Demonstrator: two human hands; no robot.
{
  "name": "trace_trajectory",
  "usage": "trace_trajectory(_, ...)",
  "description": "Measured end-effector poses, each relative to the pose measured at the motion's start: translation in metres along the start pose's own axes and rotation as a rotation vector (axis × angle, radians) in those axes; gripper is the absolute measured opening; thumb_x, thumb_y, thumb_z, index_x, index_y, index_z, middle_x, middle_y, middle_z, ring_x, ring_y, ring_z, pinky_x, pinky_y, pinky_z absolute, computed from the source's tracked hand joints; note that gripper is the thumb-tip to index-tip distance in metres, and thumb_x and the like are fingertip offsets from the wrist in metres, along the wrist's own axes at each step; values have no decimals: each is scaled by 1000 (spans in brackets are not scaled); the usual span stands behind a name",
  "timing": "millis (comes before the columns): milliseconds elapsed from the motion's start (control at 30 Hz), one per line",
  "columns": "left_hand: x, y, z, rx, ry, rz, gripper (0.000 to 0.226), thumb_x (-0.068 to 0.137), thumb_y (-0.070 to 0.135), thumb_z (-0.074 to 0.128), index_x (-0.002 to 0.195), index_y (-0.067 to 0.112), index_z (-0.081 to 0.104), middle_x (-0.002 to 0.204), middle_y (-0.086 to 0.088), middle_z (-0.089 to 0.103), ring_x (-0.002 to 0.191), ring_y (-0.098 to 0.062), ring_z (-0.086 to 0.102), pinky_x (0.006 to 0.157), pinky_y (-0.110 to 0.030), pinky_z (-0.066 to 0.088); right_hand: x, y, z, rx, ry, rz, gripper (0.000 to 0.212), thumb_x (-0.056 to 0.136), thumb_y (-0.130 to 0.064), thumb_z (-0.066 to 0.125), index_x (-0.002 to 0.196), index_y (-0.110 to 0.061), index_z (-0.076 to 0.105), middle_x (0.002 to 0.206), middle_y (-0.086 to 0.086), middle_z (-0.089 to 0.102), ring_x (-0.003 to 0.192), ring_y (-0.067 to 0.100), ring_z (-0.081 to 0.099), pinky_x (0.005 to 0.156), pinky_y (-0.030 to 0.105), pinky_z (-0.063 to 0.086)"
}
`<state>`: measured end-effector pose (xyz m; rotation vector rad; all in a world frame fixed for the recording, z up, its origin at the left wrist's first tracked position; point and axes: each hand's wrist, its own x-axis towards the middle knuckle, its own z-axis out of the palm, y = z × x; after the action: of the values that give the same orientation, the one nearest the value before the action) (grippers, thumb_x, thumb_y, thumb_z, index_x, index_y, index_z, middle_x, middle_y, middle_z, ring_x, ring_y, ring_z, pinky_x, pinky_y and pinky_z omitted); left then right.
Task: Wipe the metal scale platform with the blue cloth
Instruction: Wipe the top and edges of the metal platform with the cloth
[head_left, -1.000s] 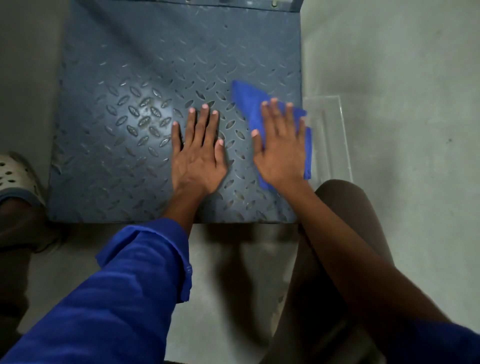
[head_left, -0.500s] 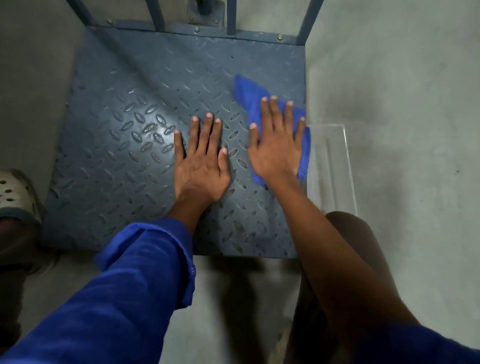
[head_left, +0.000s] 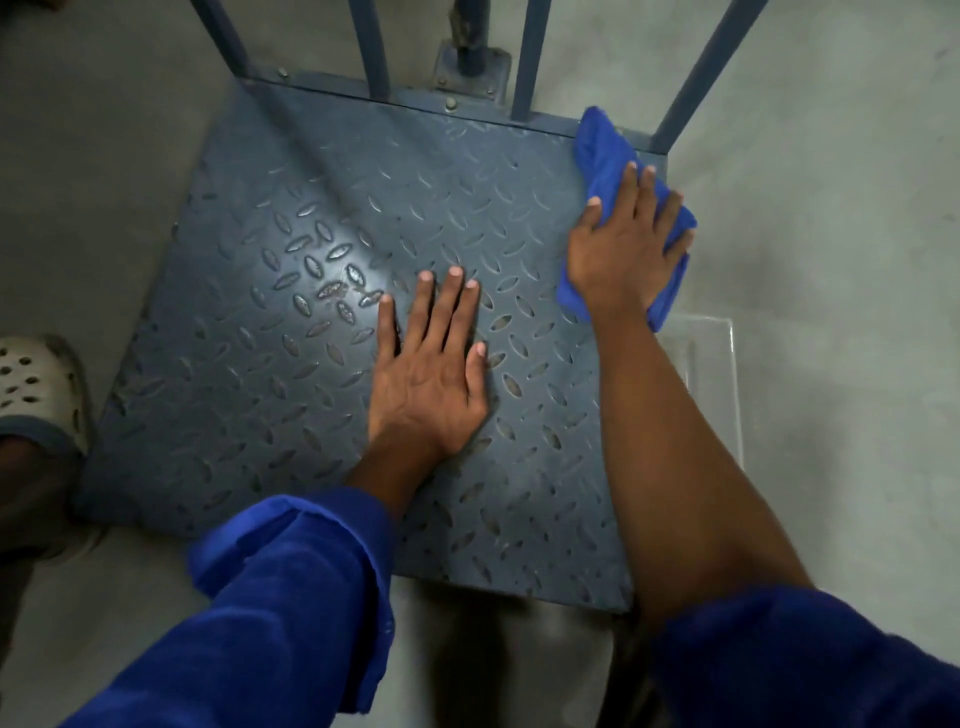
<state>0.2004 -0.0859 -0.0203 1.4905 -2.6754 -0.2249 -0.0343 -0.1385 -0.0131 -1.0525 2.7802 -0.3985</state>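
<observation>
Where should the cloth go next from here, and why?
Probably slide the right hand, pressing the blue cloth, leftward along the far edge of the platform: the cloth sits at the far right corner by the uprights, and the left hand braces mid-platform, clear of that path.

one metal scale platform (head_left: 260, 364), just the one. two hands on show: one left hand (head_left: 431, 374), one right hand (head_left: 623, 249). one blue cloth (head_left: 602, 150). two blue sleeves, a left sleeve (head_left: 270, 597) and a right sleeve (head_left: 805, 660). along the far edge, four slanted bars (head_left: 370, 47) and one centre post (head_left: 470, 31), so five uprights in all. one clear tray (head_left: 722, 364). one pale holed shoe (head_left: 31, 384).
</observation>
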Motion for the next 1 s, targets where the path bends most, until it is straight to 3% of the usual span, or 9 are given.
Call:
trace_trajectory(133, 0, 1, 1, -1, 16, 2, 68, 111, 41, 17, 173, 17, 4, 181, 0, -3, 167, -24, -8, 133, -61, 1, 8, -52, 6, -46, -61, -113, 63, 110, -45, 20, 168, -26, 8, 176, -5, 4, 163, 30, -2, 129, 61, -3)
trace_trajectory(300, 2, 0, -1, -35, 2, 0, 67, 111, 39, 19, 173, 16, 10, 181, -1, 3, 168, -24, -3, 133, -61, 3, -12, -66, 4, -12, -307, -729, 57, 110, -46, 35, 165, -35, 25, 172, -14, 24, 162, 19, 9, 132, 49, 2)
trace_trajectory(367, 0, 1, -3, -36, -7, -3, 67, 110, 40, 18, 173, 16, 11, 181, -1, 4, 168, -25, -2, 133, -62, 3, -28, -36, -3, 98, -314, -860, 53, 109, -46, 40, 160, -36, 37, 167, -15, 35, 160, 17, 19, 131, 45, 7)
trace_trajectory(400, 0, 1, -3, -34, -11, -3, 68, 110, 40, 17, 173, 16, 10, 181, -1, 3, 168, -25, -3, 133, -62, 2, -33, -15, -5, 118, -241, -803, 52, 109, -46, 39, 160, -34, 39, 167, -13, 37, 160, 19, 22, 132, 46, 10)
trace_trajectory(467, 2, 2, -3, -28, -13, 0, 68, 110, 41, 15, 173, 17, 6, 181, -1, -1, 168, -25, -6, 133, -61, 1, -39, 22, -10, 70, -67, -474, 55, 111, -47, 34, 163, -30, 34, 170, -7, 32, 160, 24, 21, 130, 53, 15)
trace_trajectory(533, 2, 2, -2, -19, -8, -3, 69, 109, 42, 14, 173, 17, 4, 181, -2, -2, 167, -25, -7, 133, -61, -1, -37, 28, -10, 6, -5, -151, 58, 111, -47, 29, 166, -30, 24, 173, -6, 22, 162, 27, 13, 130, 54, 13)
trace_trajectory(567, 2, 2, -2, -20, -4, -5, 69, 110, 42, 14, 173, 17, 5, 181, -2, -2, 167, -25, -7, 133, -61, -1, -32, 19, -9, -8, -2, -95, 59, 111, -47, 27, 167, -29, 20, 174, -6, 19, 162, 28, 10, 130, 55, 11)
trace_trajectory(800, 2, 0, -4, -103, 14, -45, 69, 110, 41, 20, 172, 11, 14, 181, -6, 6, 168, -23, -2, 135, -56, 0, -64, -46, 1, -51, -155, -545, 58, 112, -47, 23, 167, -31, 17, 174, -11, 16, 163, 22, 4, 132, 50, 2)
trace_trajectory(1000, 1, 2, -7, -91, 20, -81, 70, 110, 43, 15, 172, 12, 10, 181, -5, 3, 168, -23, -5, 135, -52, 0, -103, 52, -20, -41, -40, -364, 59, 110, -50, 26, 166, -33, 20, 174, -8, 20, 162, 24, 11, 132, 51, 11)
